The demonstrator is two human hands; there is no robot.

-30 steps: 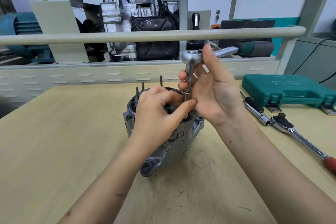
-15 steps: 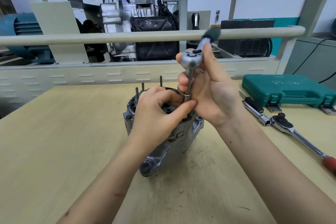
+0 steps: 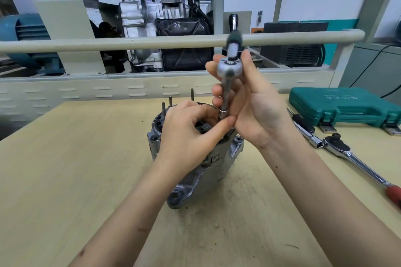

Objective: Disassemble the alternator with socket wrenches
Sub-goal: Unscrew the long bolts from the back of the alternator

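Observation:
A grey metal alternator (image 3: 208,171) stands on the wooden table (image 3: 65,169), with three thin studs (image 3: 192,94) sticking up from its top. A ratchet wrench (image 3: 229,67) with an extension bar stands upright on the alternator's right top edge. Its dark handle points away from me and looks blurred. My right hand (image 3: 253,102) holds the ratchet head and extension bar. My left hand (image 3: 191,136) rests on the alternator's top, and its thumb and fingers pinch the socket at the bar's lower end. The bolt under the socket is hidden.
A green tool case (image 3: 345,106) lies closed at the right rear of the table. In front of it lie a second ratchet with a red grip (image 3: 355,160) and a dark extension with socket (image 3: 306,130). A beige rail (image 3: 108,42) and engine display stand behind the table.
The ratchet handle has swung anticlockwise, from pointing right to pointing away from me. Both hands and the alternator stay in place.

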